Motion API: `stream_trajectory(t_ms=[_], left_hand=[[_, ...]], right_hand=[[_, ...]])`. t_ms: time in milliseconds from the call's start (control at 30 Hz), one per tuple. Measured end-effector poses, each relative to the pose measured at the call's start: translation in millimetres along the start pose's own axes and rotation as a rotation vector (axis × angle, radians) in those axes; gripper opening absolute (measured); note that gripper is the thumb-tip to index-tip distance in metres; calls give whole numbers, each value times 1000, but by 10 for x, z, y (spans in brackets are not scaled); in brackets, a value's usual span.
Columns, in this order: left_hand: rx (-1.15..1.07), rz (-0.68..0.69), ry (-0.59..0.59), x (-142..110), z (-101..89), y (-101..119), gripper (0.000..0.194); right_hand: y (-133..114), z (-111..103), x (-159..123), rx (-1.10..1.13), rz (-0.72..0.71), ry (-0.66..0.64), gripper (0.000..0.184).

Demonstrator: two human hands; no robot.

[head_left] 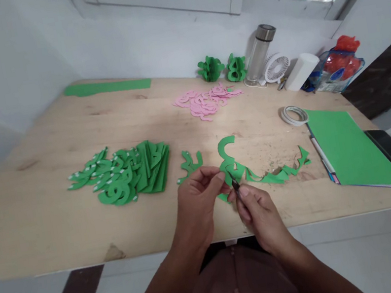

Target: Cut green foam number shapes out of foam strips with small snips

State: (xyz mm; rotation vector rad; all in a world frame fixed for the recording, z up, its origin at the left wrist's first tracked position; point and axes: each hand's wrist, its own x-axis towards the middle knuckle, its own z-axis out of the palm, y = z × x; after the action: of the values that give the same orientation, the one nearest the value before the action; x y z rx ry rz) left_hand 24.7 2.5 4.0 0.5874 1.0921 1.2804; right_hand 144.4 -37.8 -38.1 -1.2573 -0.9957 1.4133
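Observation:
My left hand (200, 198) pinches a green paper piece (233, 171) between thumb and fingers, above the table near its front edge. In my right hand (258, 206) is a pair of small dark-handled scissors (237, 188), its tip against the green piece; the fingers partly hide it. A curved green strip (224, 147) lies just beyond both hands. Jagged green offcuts (277, 176) trail off to the right. Left of my left hand are a few wavy green cutouts (188, 162) with small white patches.
Green cutouts (113, 172) and stacked green pieces (152, 166) lie left. Pink cutouts (206, 100) are farther back. Along the wall stand green paper figures (210, 69), a bottle (261, 55) and a fan (277, 67). Tape rolls (293, 115) and green sheets (355, 147) lie right.

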Motion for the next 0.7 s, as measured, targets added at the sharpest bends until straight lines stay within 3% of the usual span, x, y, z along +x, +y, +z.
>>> stream_trajectory(t_ms=[700], left_hand=[[-24, 1, 5, 19, -17, -43, 13]], right_hand=[[10, -9, 7, 3, 35, 18, 47]])
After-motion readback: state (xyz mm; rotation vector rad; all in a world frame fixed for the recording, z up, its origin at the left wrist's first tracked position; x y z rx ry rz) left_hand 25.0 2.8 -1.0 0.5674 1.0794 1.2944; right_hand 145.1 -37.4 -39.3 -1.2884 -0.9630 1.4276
